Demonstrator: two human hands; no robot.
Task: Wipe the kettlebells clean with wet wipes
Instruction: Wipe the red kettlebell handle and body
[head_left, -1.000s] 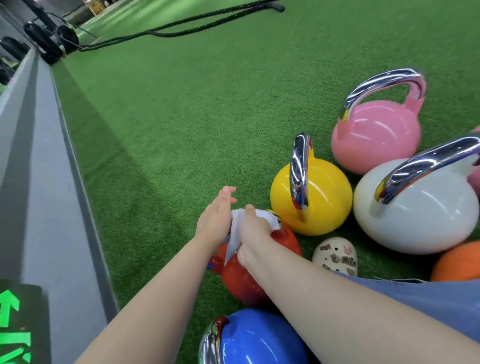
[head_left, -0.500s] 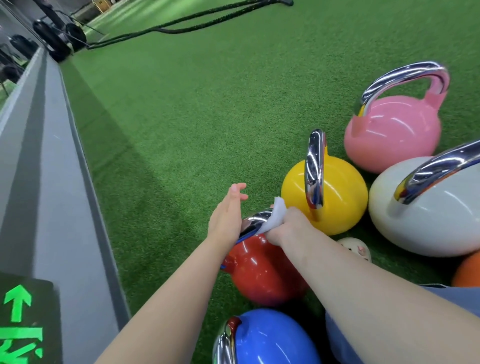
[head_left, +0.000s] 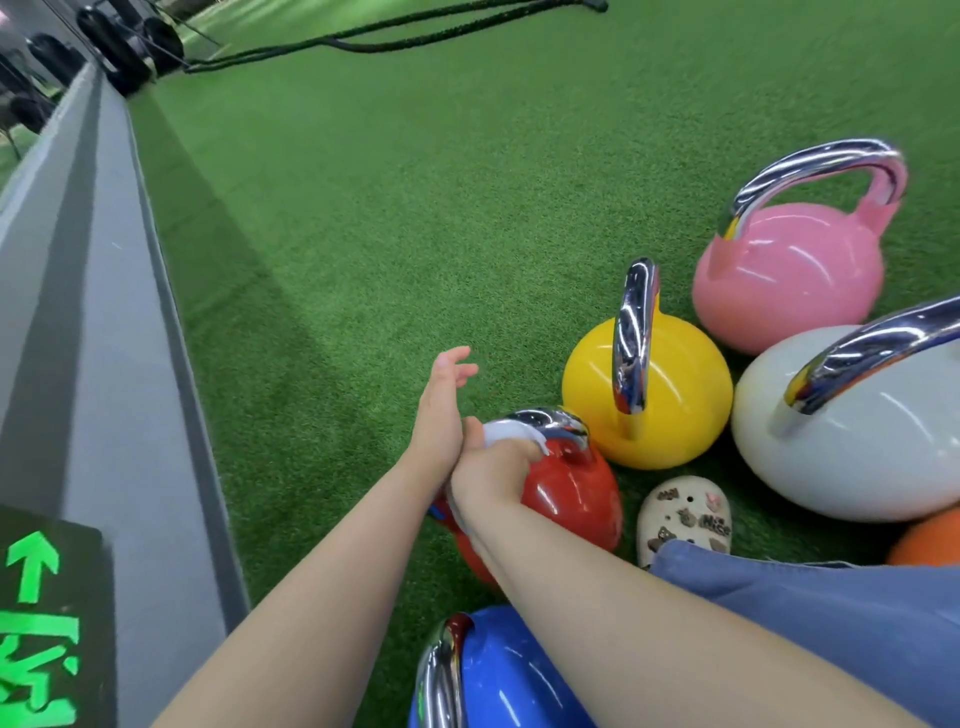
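A red kettlebell (head_left: 571, 493) with a chrome handle stands on the green turf at lower centre. My right hand (head_left: 491, 470) holds a white wet wipe (head_left: 506, 432) wrapped around the left part of that handle. My left hand (head_left: 441, 410) hovers beside it on the left, fingers straight and relaxed, holding nothing. Around it stand a yellow kettlebell (head_left: 670, 395), a pink kettlebell (head_left: 784, 275), a white kettlebell (head_left: 852, 426), a blue kettlebell (head_left: 509, 680) at the bottom, and part of an orange kettlebell (head_left: 930, 545) at the right edge.
A grey ledge (head_left: 88, 332) runs along the left, with a green arrow sign (head_left: 36, 618) at its near end. My beige clog (head_left: 685, 517) and blue trouser leg (head_left: 831, 618) lie at lower right. Black ropes (head_left: 363, 36) and tyres (head_left: 130, 47) lie far off.
My right hand has slid the wipe along the red kettlebell's chrome handle and now grips it near the left end. The left hand stays open beside it.
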